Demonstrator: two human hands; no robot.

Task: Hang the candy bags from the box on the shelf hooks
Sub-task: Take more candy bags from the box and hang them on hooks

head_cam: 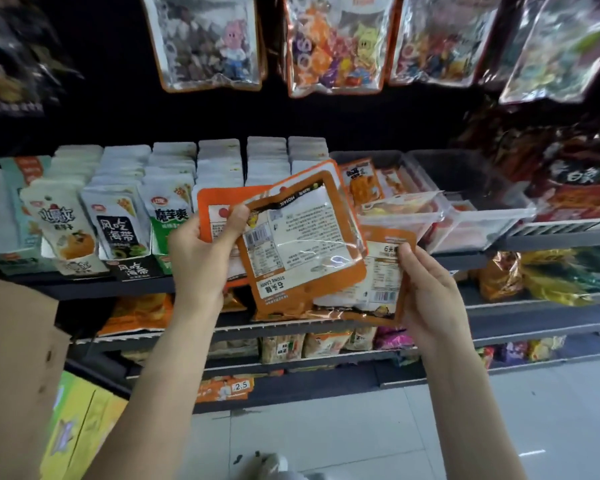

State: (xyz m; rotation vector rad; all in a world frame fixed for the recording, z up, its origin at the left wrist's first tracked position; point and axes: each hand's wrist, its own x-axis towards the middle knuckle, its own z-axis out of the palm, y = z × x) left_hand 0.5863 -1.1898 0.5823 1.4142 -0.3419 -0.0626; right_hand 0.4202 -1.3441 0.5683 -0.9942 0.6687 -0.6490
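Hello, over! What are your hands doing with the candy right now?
Left hand and right hand gripping orange candy bags. None hooked yet. Hanging bags overhead. Path clear.

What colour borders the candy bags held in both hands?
Orange, on the candy bags, seen in the head view.

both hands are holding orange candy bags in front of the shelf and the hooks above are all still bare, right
Not quite. The left hand and right hand do hold orange candy bags in front of the shelf, but the hooks above are not bare: the head view shows hanging bags along the top already.
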